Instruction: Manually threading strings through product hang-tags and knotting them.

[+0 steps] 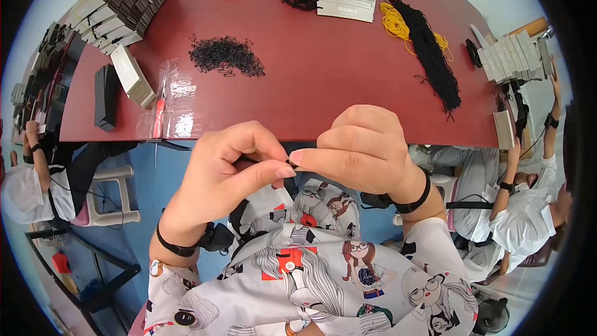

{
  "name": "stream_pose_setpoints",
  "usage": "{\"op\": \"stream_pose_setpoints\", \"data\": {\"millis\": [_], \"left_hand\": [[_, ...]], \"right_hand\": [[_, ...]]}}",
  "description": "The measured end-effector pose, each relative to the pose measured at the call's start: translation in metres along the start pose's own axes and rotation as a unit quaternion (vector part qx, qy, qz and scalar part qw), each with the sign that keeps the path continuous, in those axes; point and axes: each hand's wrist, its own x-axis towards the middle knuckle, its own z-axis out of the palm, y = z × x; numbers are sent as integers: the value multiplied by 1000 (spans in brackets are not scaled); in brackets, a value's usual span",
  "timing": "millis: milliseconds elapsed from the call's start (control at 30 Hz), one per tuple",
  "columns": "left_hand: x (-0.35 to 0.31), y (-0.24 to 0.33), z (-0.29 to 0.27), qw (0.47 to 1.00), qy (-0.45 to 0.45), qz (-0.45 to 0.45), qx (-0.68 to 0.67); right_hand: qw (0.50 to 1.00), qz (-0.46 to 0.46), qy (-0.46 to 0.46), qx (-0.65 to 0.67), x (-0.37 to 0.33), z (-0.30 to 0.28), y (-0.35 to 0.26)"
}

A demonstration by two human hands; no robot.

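Note:
Just off the table's near edge, my left hand (pixel 227 171) and my right hand (pixel 360 149) meet fingertip to fingertip. Both are closed in a pinch on a thin black cord (pixel 246 159), mostly hidden by the fingers. A white card tag (pixel 273 198) shows below the left hand, over my lap; whether the cord is joined to it I cannot tell. Beyond the hands, a heap of small black safety pins (pixel 227 56) lies on the red table (pixel 298 74). To the right is a long bundle of black cords (pixel 432 56).
Stacked tags (pixel 124 6) rise at the far left, near a white box (pixel 132 74) and a black box (pixel 106 96). More white tags (pixel 345 0) stand at the back beside yellow bands (pixel 395 22). Co-workers sit left (pixel 28 186) and right (pixel 525 199).

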Motion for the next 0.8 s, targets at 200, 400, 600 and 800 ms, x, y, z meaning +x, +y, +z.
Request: {"op": "stream_pose_setpoints", "data": {"millis": [200,400,600,800], "left_hand": [[9,13,-10,993,-50,-67,88],[13,1,-13,987,-51,-149,38],[-1,-12,8,929,152,129,313],[-4,-9,14,901,157,159,372]], "right_hand": [[999,20,-1,39,-6,8,0],[985,124,-29,120,-10,16,-2],[836,424,-32,348,-11,18,-11],[809,438,-59,388,-11,16,-7]]}}
